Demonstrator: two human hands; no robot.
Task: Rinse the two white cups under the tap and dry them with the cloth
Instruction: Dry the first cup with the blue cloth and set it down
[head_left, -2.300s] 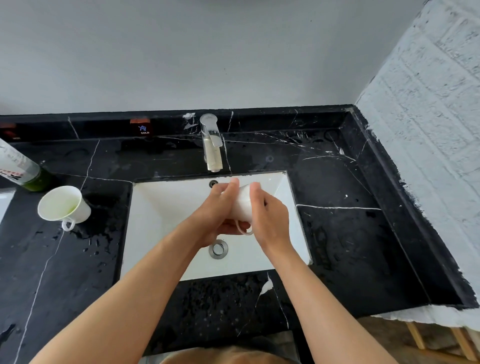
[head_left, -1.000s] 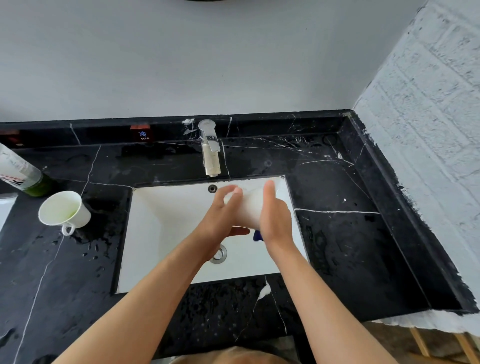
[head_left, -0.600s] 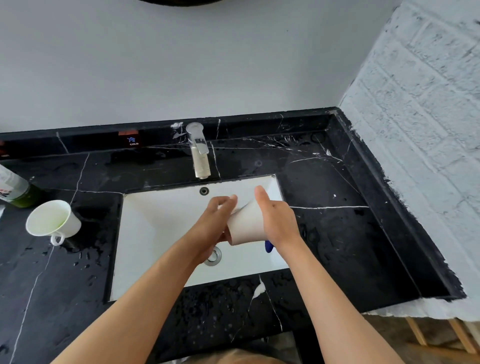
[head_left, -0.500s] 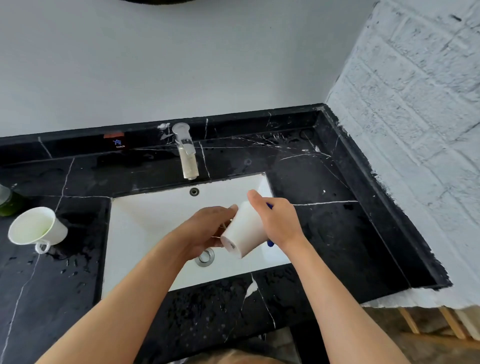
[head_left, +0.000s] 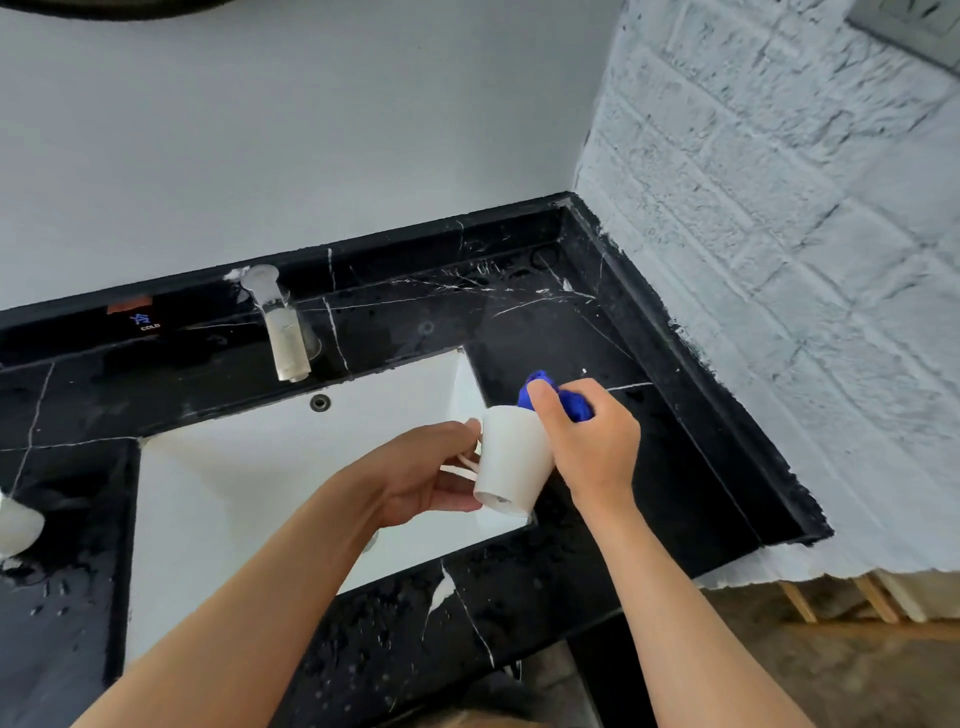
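second cup (head_left: 18, 525): cut off by the left edge, only a blurred part shows
cloth (head_left: 569, 402): mostly hidden inside the right hand (head_left: 592, 441)
held cup (head_left: 511, 460): mouth faces away, inside unseen
drain: hidden behind the left hand (head_left: 415, 475)
label (head_left: 148, 323) behind the tap (head_left: 283, 332): mostly too small to read

Glossy black veined stone bench (head_left: 597, 332), smooth white glazed cup (head_left: 511, 457), soft blue cloth (head_left: 574, 402), brushed metal tap (head_left: 283, 332), rough painted brick wall (head_left: 779, 234).
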